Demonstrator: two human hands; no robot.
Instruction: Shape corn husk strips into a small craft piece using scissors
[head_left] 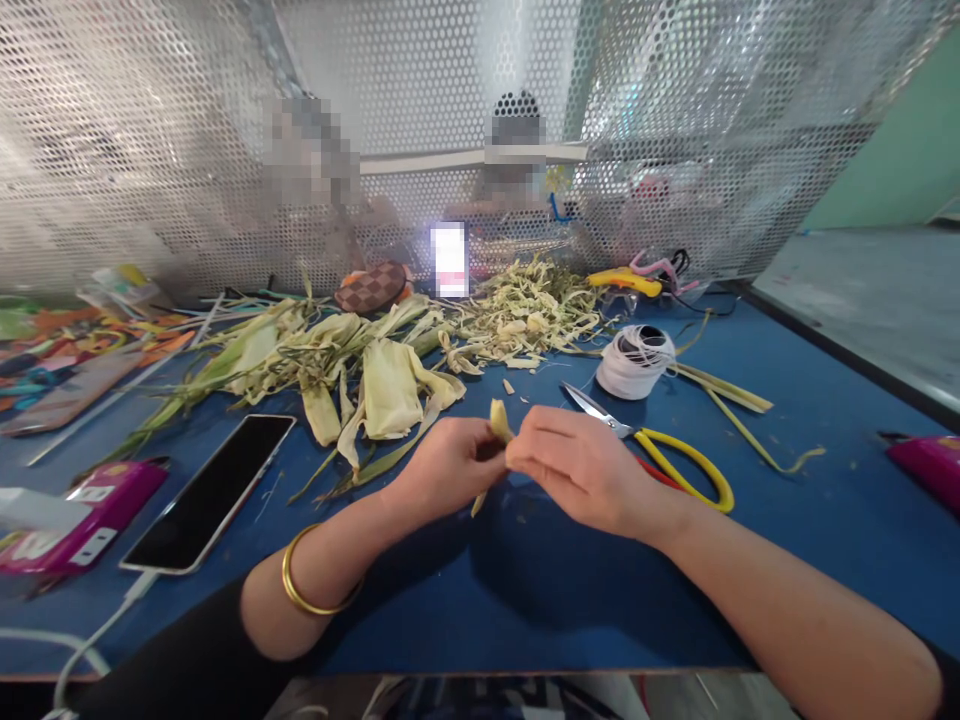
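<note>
Pale yellow-green husk strip (498, 418) upright between my hands; left fingers (491, 462) and right fingers (513, 452) pinched nearly closed on it (tips partly hidden). Yellow-and-red-handled scissors (626, 428) just beside my right hand, blue desk (585, 610) below.

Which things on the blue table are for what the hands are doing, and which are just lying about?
Probably for the work:
- pale strip, in left hand and right hand
- pale leaves
- scissors
- white string

Probably just lying about:
- phone
- checkered pouch
- pink packs
</note>
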